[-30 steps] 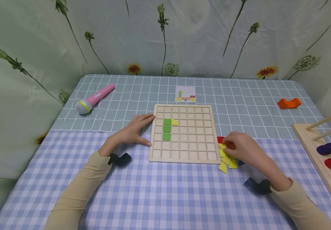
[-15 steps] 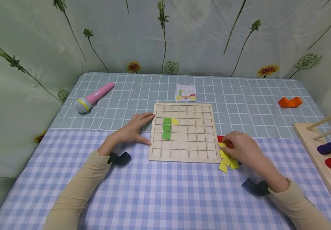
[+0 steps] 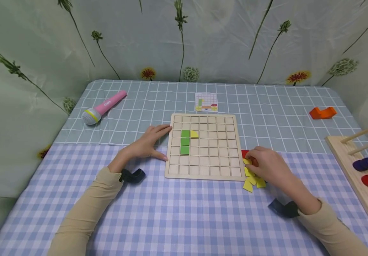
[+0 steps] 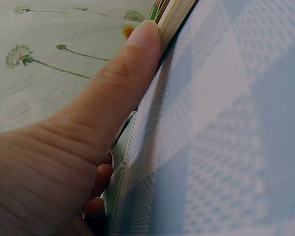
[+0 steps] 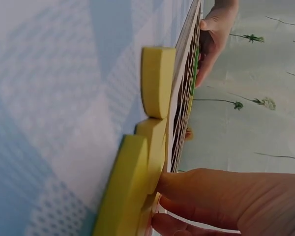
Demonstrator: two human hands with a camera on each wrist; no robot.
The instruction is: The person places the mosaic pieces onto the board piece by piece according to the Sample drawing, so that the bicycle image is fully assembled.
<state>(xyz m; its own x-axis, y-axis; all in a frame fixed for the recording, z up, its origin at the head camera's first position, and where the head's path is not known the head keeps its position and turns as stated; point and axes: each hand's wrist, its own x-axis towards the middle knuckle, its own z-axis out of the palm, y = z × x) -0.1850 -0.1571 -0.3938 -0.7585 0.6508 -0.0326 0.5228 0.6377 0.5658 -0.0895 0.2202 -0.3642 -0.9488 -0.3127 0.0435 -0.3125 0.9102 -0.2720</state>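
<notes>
A wooden grid board (image 3: pixel 217 152) lies flat in the middle of the head view. Three green square tiles (image 3: pixel 185 141) stand in a column on it, with a yellow quarter-round tile (image 3: pixel 194 134) beside the top one. My left hand (image 3: pixel 148 144) rests at the board's left edge, thumb and fingers spread. Right of the board, my right hand (image 3: pixel 268 165) bends its fingers down over a pile of yellow tiles (image 3: pixel 250 180). A red tile (image 3: pixel 245 153) shows by its fingertips. In the right wrist view the thumb (image 5: pixel 187 186) touches the yellow tiles; I cannot tell whether it pinches one.
Behind the board lies a small printed pattern card (image 3: pixel 206 102). A pink toy microphone (image 3: pixel 107 106) is at the back left, an orange curved block (image 3: pixel 323 113) at the back right. A wooden peg stand (image 3: pixel 347 167) with blue and red beads stands along the right edge.
The right hand stays at the pile, its fingers shifting only slightly among the yellow tiles. The left hand and the board keep their places; the head view tilts a little.
</notes>
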